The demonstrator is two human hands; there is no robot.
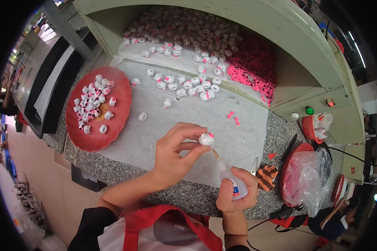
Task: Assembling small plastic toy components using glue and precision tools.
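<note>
"What's that little thing in the middle?"

"A small white head [205, 139], round like a bead, with a pink bit near its top. It's held up over a pale sheet [134, 138] on the speckled desk [176, 197]."

"Who's got it?"

"The left hand [174, 152]. It pinches the head between the thumb and fingertips."

"And the right hand [238, 190]?"

"That one is wrapped around a see-through bottle [225, 168]. The bottle leans, and its thin tip points up at the bottom of the head. They're so close that I can't tell if they touch."

"What's near them?"

"Two pink bows [230, 114] lie on the sheet, past the bottle. Lots of loose white heads [172, 86] are on the sheet too, farther from the person."

"What's on the left?"

"A big red plate [123, 85] with a wavy edge. A bunch of heads with pink bits [92, 95] sits on it."

"And at the back?"

"A pale green shelf [276, 27]. Under it there's a huge heap of white pieces [176, 33], with a bright pink heap [251, 75] beside it."

"What about the right side?"

"A stripy orange and black thing [267, 178], then a red bowl [286, 179] with a clear plastic bag [312, 175]."
</note>
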